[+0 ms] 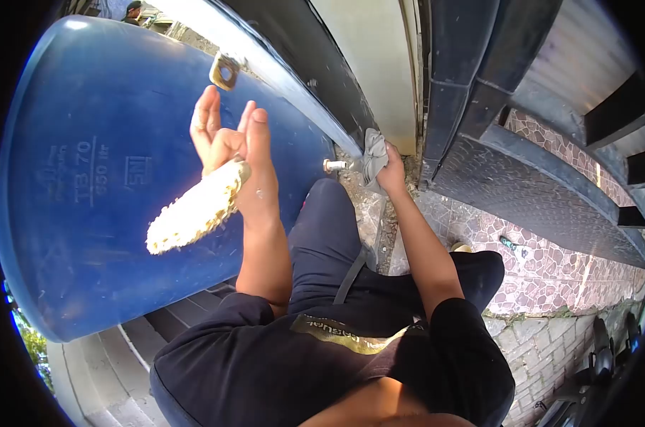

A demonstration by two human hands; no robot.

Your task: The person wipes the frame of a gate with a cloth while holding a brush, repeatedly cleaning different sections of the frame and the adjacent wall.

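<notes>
1. One large blue tank (109, 235) with raised lettering fills our left side; pale slats (102, 370) show at its near edge, and a reddish stone-patterned floor (550, 270) lies well to its right, with grey paving (536, 349) nearer us.
2. Beyond the tank's far right edge we see a dark panel (329, 64) with a shiny edge, and farther right of the tank, a textured metal plate (529, 185).
3. Our left hand (230, 139) is raised over the tank's surface, some fingers extended and others bent, partly open. One end of a shaggy cream piece (194, 206) is at its palm; we cannot tell how firmly it is gripped. The piece slants out in front of the tank.
4. Our right arm stretches forward to the right of the tank; the right hand (390, 171) is closed on a crumpled grey cloth (374, 158) at the panel's lower end.
5. We count one tank, one cream piece, one cloth, one holed bracket (224, 71) at the tank's far edge, one pipe fitting (334, 165) at its right, and one other person (132, 11) beyond it.
</notes>
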